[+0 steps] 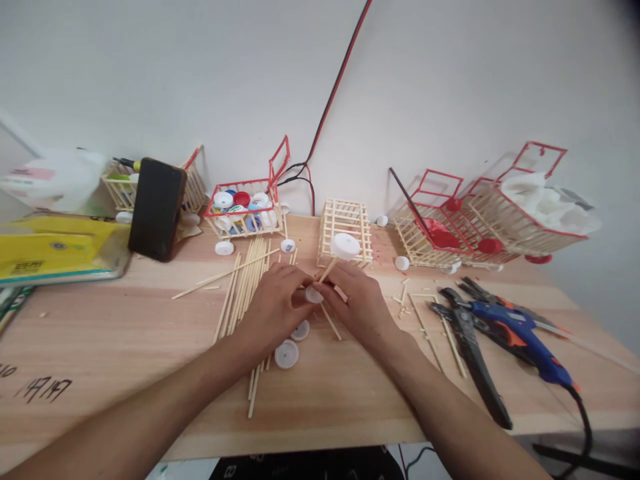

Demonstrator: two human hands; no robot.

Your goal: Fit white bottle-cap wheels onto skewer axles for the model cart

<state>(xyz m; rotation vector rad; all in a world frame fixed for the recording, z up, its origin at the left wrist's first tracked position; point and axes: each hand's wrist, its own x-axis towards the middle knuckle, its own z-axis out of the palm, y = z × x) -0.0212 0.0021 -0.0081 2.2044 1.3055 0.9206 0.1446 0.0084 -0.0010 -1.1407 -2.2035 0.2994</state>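
Right now we have both hands close together over the wooden table. Nearest to us, two loose white caps lie flat on the wood, just under our left hand. That hand's fingers are pressed together around a small white cap, pinching it by the rim. Our right hand pinches a thin wooden stick that tilts up and away, and a second white cap, the top cap, sits on its far end. The small cap meets the near end of the stick, right between our fingertips.

We think it goes best if we keep the stick straight in the middle of the cap and push gently, so the stick does not snap or slip sideways.

A bunch of long sticks lies just to the left. Black pliers and a blue glue gun rest on the right. Further back stand a little stick cage, a basket of caps, a dark phone and two red-edged stick carts by the wall.
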